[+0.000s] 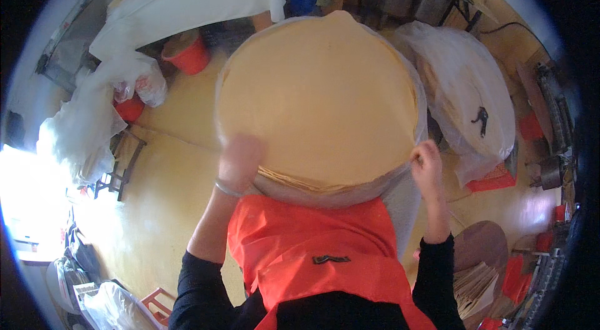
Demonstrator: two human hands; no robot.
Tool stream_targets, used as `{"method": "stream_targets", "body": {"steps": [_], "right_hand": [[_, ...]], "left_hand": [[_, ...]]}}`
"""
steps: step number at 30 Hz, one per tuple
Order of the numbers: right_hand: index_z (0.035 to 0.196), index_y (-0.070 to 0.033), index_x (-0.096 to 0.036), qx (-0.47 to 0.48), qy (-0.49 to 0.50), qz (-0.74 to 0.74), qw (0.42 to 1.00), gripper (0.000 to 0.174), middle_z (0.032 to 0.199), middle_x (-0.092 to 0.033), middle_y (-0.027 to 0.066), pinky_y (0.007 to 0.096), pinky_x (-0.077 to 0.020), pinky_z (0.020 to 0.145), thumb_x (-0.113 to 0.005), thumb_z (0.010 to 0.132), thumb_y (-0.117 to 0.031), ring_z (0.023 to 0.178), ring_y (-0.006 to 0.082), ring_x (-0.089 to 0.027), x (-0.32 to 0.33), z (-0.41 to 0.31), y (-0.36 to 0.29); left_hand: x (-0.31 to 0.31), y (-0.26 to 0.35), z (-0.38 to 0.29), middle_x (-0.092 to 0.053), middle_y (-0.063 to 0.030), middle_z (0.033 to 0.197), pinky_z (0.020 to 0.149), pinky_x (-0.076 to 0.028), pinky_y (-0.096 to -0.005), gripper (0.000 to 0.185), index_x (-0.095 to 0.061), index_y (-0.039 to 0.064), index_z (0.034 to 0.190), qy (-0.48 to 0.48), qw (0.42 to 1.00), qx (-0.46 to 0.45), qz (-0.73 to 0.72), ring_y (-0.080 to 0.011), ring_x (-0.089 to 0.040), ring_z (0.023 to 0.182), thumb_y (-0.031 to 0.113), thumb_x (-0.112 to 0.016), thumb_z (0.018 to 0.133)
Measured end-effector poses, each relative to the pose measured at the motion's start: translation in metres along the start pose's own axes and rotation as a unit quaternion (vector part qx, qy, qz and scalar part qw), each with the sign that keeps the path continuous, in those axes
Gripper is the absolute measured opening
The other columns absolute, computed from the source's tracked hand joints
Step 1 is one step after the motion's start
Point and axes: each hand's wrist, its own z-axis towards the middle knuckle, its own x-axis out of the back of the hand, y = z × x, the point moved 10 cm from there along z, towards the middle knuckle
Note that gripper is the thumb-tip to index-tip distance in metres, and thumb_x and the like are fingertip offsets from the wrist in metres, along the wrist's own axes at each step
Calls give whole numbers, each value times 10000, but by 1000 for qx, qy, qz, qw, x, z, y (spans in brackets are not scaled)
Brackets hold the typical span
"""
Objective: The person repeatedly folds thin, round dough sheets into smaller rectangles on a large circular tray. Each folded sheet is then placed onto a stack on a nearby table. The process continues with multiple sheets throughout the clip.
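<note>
A large round stack of thin tan sheets (pixel 318 95) lies before me, with clear plastic around its rim and layered edges showing at the near side. My left hand (pixel 241 161) is blurred at the stack's near left edge; whether its fingers grip a sheet cannot be told. At the near right edge is my right hand (pixel 425 156), its fingers curled beside the rim; whether they pinch the sheet or the plastic is unclear. A red apron (pixel 318 241) covers my front, close against the stack.
Right of the stack lies a plastic-covered round pile (pixel 468 95) with a small black object (pixel 481 121) on it. Red buckets (pixel 190 54) and plastic bags (pixel 150 84) stand at the upper left. Low stools (pixel 124 166) are on the left; a fan of thin sheets (pixel 474 285) lies lower right.
</note>
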Motion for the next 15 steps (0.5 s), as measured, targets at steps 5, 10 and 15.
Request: {"method": "stream_targets", "body": {"steps": [5,10,15], "right_hand": [[775,-59,-556,45,-127,-22,991,153,878,-562,127,444,-452,746,-609,662,29,880,347,-551,-34,-44,-1],[696,-75,-551,52,-233,-12,971,148,779,-568,103,448,-446,713,-610,627,41,812,346,-550,-44,-58,-15],[723,-57,-586,-79,-350,153,921,104,792,-593,56,332,-456,720,-654,680,8,787,213,-579,-30,-36,-7]], "left_hand": [[-49,28,-54,-625,-33,869,847,-476,-438,114,-640,131,831,-230,972,-42,13,-226,-596,931,183,-582,747],[-54,42,-74,-636,0,899,940,-451,-409,120,-650,140,818,-330,941,-65,27,-176,-594,994,212,-563,778],[-22,14,-55,-679,-16,1031,963,-448,-381,215,-703,130,964,-394,910,-11,-127,-213,-588,1084,200,-547,833]]}}
